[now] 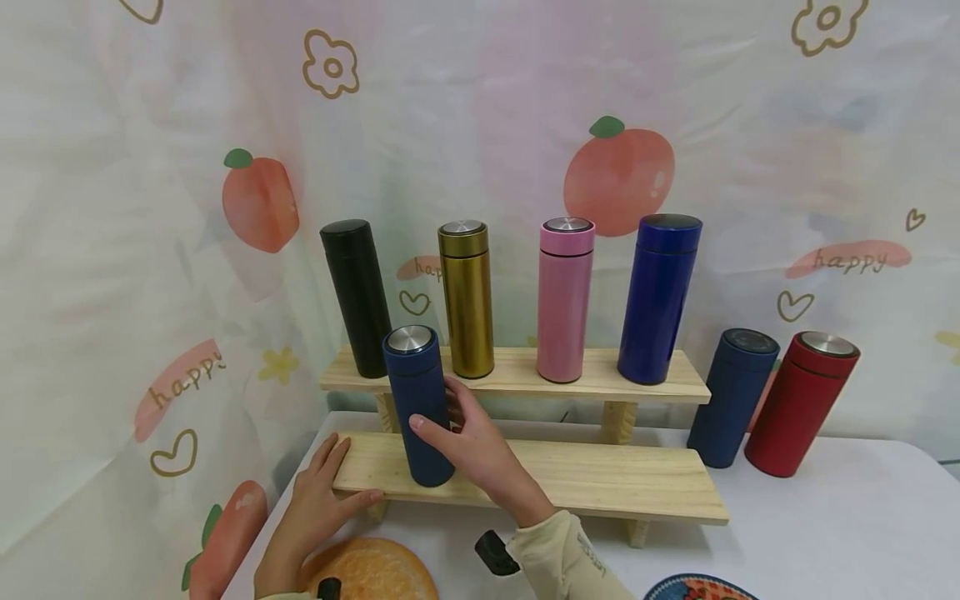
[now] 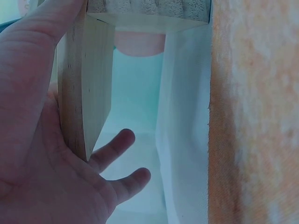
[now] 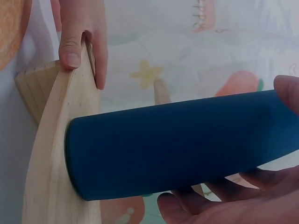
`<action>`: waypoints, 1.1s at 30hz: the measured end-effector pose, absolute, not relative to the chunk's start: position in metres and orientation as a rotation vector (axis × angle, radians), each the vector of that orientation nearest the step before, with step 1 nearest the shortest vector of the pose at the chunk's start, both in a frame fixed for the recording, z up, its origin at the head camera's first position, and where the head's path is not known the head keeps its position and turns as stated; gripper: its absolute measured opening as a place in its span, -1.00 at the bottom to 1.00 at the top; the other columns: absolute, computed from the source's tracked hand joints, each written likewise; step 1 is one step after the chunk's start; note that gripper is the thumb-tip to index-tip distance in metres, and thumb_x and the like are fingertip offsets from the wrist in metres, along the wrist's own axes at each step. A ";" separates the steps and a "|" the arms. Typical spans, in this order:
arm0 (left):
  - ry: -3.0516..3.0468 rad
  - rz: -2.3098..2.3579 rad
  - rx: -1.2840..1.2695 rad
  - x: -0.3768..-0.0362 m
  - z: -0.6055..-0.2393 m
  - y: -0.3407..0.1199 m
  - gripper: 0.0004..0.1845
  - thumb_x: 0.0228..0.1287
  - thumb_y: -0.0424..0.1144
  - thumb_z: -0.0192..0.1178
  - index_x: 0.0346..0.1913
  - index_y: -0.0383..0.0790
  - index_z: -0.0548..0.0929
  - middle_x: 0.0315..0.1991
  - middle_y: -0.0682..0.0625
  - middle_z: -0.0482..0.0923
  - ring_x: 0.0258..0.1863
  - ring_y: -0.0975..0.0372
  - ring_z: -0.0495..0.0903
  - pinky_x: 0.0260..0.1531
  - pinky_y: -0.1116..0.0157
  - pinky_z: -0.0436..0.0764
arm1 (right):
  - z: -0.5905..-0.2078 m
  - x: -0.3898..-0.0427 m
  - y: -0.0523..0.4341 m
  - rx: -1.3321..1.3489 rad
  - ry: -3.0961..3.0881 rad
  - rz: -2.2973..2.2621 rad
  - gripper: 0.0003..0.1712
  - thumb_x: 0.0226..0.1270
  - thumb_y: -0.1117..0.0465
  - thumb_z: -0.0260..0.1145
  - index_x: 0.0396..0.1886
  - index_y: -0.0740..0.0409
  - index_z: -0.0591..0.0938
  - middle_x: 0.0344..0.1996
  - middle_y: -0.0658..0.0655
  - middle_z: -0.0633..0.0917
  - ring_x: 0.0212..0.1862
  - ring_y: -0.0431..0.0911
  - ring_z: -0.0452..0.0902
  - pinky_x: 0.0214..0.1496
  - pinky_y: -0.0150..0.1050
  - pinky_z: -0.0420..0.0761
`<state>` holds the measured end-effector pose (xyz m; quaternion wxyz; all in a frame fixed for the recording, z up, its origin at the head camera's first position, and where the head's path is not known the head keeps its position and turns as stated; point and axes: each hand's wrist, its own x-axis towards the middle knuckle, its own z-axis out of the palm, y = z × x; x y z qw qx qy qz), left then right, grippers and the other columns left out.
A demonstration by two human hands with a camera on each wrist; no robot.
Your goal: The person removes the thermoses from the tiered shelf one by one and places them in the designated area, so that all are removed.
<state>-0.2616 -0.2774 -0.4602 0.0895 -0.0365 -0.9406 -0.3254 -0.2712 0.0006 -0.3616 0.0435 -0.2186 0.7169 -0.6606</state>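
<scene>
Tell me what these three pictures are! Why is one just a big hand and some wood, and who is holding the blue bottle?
No machine here: a person wears three cameras. The big picture comes from the head camera, looking down at both hands. The right hand holds a dark blue bottle standing on the lower wooden shelf. The left hand grips that shelf's left end. The upper shelf carries black, gold, pink and blue bottles. Beside the shelves, on the white table, stand another dark blue bottle and a red one.

The hand-and-wood picture is from the left wrist camera, very close to the shelf. The right wrist camera shows the held bottle sideways, because that camera is turned.
</scene>
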 end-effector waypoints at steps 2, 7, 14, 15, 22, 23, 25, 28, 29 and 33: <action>-2.801 -0.979 -0.108 -0.261 -0.459 -0.277 0.18 0.19 0.22 0.54 0.66 -0.37 0.22 0.69 -0.34 -0.03 0.53 -0.50 0.06 0.42 -0.45 0.10 | -0.361 -0.273 -0.002 -0.651 2.207 -2.016 -0.02 0.51 -0.13 0.42 0.72 0.07 0.19 0.53 0.30 0.42 0.50 0.27 0.37 0.44 0.35 0.38; -2.790 -0.966 -0.122 -0.260 -0.457 -0.277 0.17 0.19 0.22 0.54 0.66 -0.39 0.23 0.68 -0.36 -0.01 0.52 -0.51 0.09 0.41 -0.46 0.11 | -0.361 -0.279 -0.011 -0.632 2.200 -2.039 -0.01 0.44 -0.06 0.48 0.70 0.08 0.23 0.42 0.26 0.53 0.39 0.20 0.48 0.39 0.33 0.45; -2.805 -0.968 -0.126 -0.259 -0.458 -0.278 0.17 0.22 0.22 0.52 0.66 -0.40 0.21 0.69 -0.37 -0.04 0.51 -0.53 0.09 0.40 -0.46 0.09 | -0.365 -0.284 -0.020 -0.637 2.196 -2.068 -0.04 0.39 0.07 0.52 0.66 0.09 0.25 0.40 0.25 0.54 0.37 0.22 0.50 0.42 0.37 0.39; -2.804 -0.969 -0.127 -0.260 -0.458 -0.278 0.17 0.22 0.22 0.52 0.66 -0.40 0.21 0.68 -0.37 -0.04 0.50 -0.53 0.09 0.40 -0.46 0.09 | -0.365 -0.284 -0.020 -0.641 2.203 -2.067 -0.04 0.38 0.08 0.53 0.65 0.10 0.26 0.39 0.25 0.55 0.37 0.23 0.50 0.42 0.37 0.38; -2.800 -0.968 -0.141 -0.260 -0.459 -0.277 0.16 0.22 0.20 0.53 0.65 -0.41 0.22 0.68 -0.39 -0.02 0.50 -0.52 0.10 0.40 -0.45 0.10 | -0.370 -0.287 -0.018 -0.659 2.234 -2.061 -0.05 0.36 0.10 0.56 0.62 0.10 0.28 0.34 0.23 0.58 0.33 0.18 0.53 0.41 0.32 0.42; -2.800 -0.965 -0.144 -0.260 -0.459 -0.277 0.16 0.22 0.19 0.53 0.65 -0.41 0.22 0.67 -0.39 -0.02 0.50 -0.52 0.11 0.40 -0.45 0.10 | -0.370 -0.287 -0.017 -0.663 2.238 -2.061 -0.04 0.36 0.10 0.56 0.62 0.11 0.28 0.34 0.23 0.58 0.33 0.18 0.54 0.41 0.32 0.43; -2.799 -0.963 -0.151 -0.260 -0.459 -0.277 0.15 0.22 0.18 0.54 0.65 -0.42 0.23 0.67 -0.40 -0.01 0.50 -0.52 0.12 0.40 -0.45 0.11 | -0.371 -0.287 -0.014 -0.674 2.250 -2.059 -0.02 0.35 0.09 0.56 0.64 0.12 0.26 0.35 0.23 0.58 0.34 0.17 0.54 0.41 0.31 0.43; -2.797 -0.966 -0.149 -0.260 -0.459 -0.277 0.15 0.22 0.17 0.54 0.65 -0.42 0.23 0.67 -0.39 -0.02 0.50 -0.53 0.11 0.40 -0.46 0.11 | -0.372 -0.287 -0.011 -0.688 2.257 -2.067 0.02 0.35 0.08 0.57 0.67 0.12 0.23 0.38 0.23 0.56 0.34 0.17 0.54 0.40 0.30 0.44; -2.797 -0.964 -0.149 -0.260 -0.458 -0.277 0.14 0.22 0.17 0.54 0.65 -0.42 0.23 0.67 -0.39 -0.01 0.50 -0.53 0.11 0.40 -0.45 0.11 | -0.373 -0.286 -0.009 -0.691 2.260 -2.069 0.03 0.35 0.08 0.57 0.67 0.12 0.23 0.37 0.23 0.56 0.34 0.16 0.54 0.40 0.30 0.45; -2.801 -0.966 -0.147 -0.260 -0.458 -0.277 0.14 0.23 0.17 0.54 0.65 -0.41 0.23 0.68 -0.38 -0.02 0.49 -0.53 0.12 0.40 -0.45 0.12 | -0.373 -0.283 -0.002 -0.699 2.287 -2.070 -0.01 0.33 0.06 0.58 0.64 0.10 0.28 0.33 0.22 0.60 0.29 0.13 0.58 0.35 0.27 0.49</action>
